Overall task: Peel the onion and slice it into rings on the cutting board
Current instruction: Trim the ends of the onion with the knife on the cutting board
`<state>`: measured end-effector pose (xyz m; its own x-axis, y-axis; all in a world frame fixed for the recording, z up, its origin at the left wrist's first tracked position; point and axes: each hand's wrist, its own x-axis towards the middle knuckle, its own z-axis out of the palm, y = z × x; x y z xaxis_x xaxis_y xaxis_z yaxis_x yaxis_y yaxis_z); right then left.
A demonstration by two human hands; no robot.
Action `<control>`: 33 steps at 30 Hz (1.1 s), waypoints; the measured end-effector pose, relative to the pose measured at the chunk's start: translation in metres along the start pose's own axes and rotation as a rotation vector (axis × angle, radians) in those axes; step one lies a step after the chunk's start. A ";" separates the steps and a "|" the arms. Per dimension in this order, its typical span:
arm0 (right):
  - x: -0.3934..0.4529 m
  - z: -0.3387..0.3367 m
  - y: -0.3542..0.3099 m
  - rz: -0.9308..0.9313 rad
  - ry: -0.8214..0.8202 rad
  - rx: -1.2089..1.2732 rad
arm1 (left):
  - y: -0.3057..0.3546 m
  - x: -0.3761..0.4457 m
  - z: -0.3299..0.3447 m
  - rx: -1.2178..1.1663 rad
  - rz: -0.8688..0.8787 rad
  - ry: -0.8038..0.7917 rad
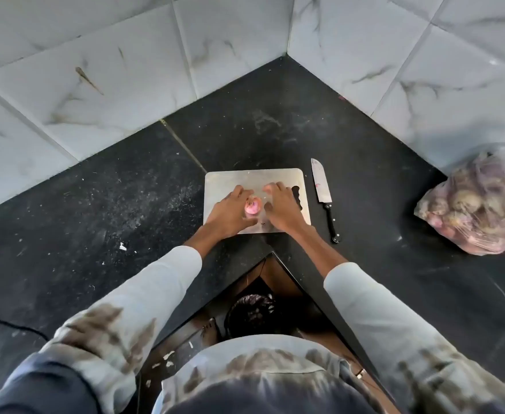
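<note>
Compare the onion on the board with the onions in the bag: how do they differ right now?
The onion stands alone on the board between the two hands; the bagged onions lie heaped on the counter, far right. The onion is bare to view; the bagged ones are wrapped in clear plastic and look duller. Both are reddish-pink.

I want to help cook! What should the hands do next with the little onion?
Probably pull off its skin: the onion stands on the cutting board, whole and uncut, between the left hand and right hand, and the knife lies untouched beside the board.
</note>
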<state>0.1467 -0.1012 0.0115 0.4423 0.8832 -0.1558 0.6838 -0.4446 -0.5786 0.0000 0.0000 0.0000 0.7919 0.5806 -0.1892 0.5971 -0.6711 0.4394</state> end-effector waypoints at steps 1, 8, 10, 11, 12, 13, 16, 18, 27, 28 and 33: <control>-0.001 0.003 -0.002 -0.003 -0.038 0.050 | 0.002 0.000 0.000 -0.025 0.000 0.019; 0.001 0.018 -0.009 0.060 -0.048 0.184 | 0.014 0.002 0.004 -0.110 -0.109 0.052; 0.004 0.022 -0.008 0.071 -0.045 0.206 | 0.012 0.004 0.007 -0.121 -0.122 0.063; 0.005 0.023 -0.008 0.075 -0.048 0.221 | 0.010 0.004 0.008 -0.146 -0.129 0.061; 0.006 0.024 -0.007 0.078 -0.049 0.233 | 0.009 0.005 0.008 -0.176 -0.127 0.066; 0.007 0.026 -0.005 0.094 -0.047 0.250 | 0.007 0.006 0.008 -0.215 -0.124 0.066; 0.009 0.026 0.007 0.179 0.045 0.253 | 0.000 0.009 0.010 -0.347 -0.125 0.105; 0.009 0.022 0.022 0.249 0.177 0.183 | -0.002 0.013 0.011 -0.404 -0.166 0.109; -0.006 -0.014 0.089 0.623 0.539 -0.074 | -0.005 0.027 0.026 -0.331 -0.159 0.147; -0.008 -0.015 0.093 0.658 0.523 -0.084 | -0.006 0.028 0.026 -0.327 -0.151 0.148; -0.013 -0.012 0.103 0.787 0.401 -0.099 | -0.008 0.032 0.024 -0.285 -0.136 0.131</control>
<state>0.2184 -0.1601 -0.0360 0.9627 0.2052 -0.1763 0.1344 -0.9282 -0.3470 0.0240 0.0126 -0.0305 0.6736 0.7223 -0.1566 0.6214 -0.4387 0.6492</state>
